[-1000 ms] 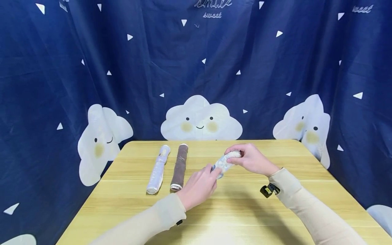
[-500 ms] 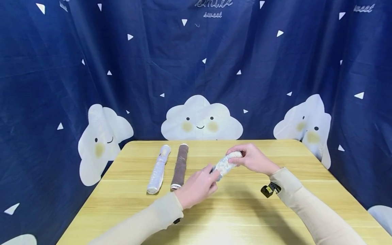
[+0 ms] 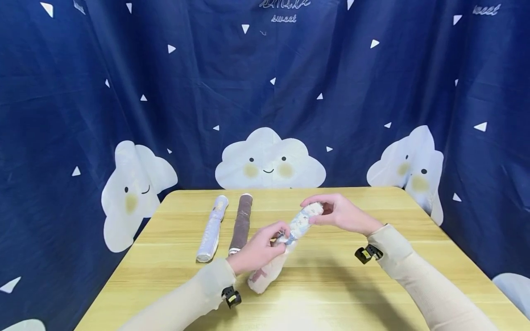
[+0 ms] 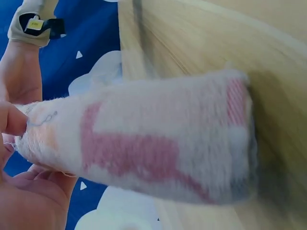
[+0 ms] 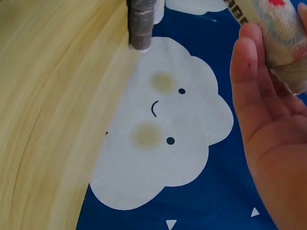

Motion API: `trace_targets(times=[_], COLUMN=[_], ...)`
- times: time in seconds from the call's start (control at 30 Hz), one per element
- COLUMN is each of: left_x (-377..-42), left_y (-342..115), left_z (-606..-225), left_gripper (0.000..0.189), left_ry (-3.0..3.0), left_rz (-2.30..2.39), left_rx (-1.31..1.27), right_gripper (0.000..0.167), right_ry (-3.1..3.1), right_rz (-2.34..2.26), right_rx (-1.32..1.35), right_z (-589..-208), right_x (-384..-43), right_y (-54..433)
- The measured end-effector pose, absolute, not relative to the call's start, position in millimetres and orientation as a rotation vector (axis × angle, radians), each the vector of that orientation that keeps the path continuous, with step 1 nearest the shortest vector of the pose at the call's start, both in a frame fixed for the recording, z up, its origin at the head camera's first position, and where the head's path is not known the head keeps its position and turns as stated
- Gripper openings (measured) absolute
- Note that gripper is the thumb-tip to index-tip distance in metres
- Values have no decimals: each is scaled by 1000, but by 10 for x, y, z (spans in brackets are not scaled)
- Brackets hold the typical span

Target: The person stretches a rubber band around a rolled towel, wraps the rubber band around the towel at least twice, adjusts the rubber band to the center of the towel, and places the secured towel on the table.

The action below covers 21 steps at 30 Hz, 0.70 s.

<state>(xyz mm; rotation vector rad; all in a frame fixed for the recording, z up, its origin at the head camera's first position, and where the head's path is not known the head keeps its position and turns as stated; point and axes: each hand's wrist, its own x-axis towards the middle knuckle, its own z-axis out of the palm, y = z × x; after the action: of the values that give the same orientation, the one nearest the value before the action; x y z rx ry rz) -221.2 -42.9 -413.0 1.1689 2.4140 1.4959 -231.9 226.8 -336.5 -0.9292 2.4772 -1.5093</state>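
A rolled towel (image 3: pixel 300 224), whitish with blue and pink patches, slants between both hands above the table. The left hand (image 3: pixel 262 246) pinches it around its middle with thumb and fingers. The right hand (image 3: pixel 341 215) holds its far upper end between thumb and fingers. Below the left hand, the near end hangs down toward the table; a pink figure shows large on this towel roll (image 4: pixel 158 143) in the left wrist view. Part of the roll is hidden behind the left hand's fingers. In the right wrist view, the roll's end lies against the fingers (image 5: pixel 247 72).
A lavender rolled towel (image 3: pixel 212 230) and a brown rolled towel (image 3: pixel 241 223) lie side by side at the left of the wooden table (image 3: pixel 339 294). The brown roll's near end is close to the left hand. A blue curtain (image 3: pixel 265 82) with clouds hangs behind the table.
The left hand has shifted slightly left and changed its hold. The towel's pink-patterned near end now shows below it. The right hand stays at about the same place on the upper end.
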Motion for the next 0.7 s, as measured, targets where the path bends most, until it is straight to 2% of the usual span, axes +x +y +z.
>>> trace_targets(times=[0.07, 0.2, 0.37, 0.53, 0.7], left_x=[-2195, -2153, -2124, -2144, -2172], left_y=[-435, -413, -350, -345, -352], left_z=[-4123, -4111, -4116, -4113, -4078], left_gripper=[27, 11, 21, 13, 15], left_ry=[2387, 2411, 2624, 2793, 2922], left_rz=[1523, 1524, 1428, 1306, 1043], left_rx=[1136, 1090, 1152, 1327, 1673], right_gripper=[38, 32, 25, 24, 25], right_ry=[2470, 2521, 2588, 2641, 2624], right_rz=[-1508, -1496, -1494, -1515, -1562], right_rx=[-931, -896, -855, -845, -794], right_z=[-3367, -3374, -3373, -3338, -3319], right_x=[-2320, -2330, -2341, -2343, -2337], right_y=[2255, 2217, 2177, 2167, 2161])
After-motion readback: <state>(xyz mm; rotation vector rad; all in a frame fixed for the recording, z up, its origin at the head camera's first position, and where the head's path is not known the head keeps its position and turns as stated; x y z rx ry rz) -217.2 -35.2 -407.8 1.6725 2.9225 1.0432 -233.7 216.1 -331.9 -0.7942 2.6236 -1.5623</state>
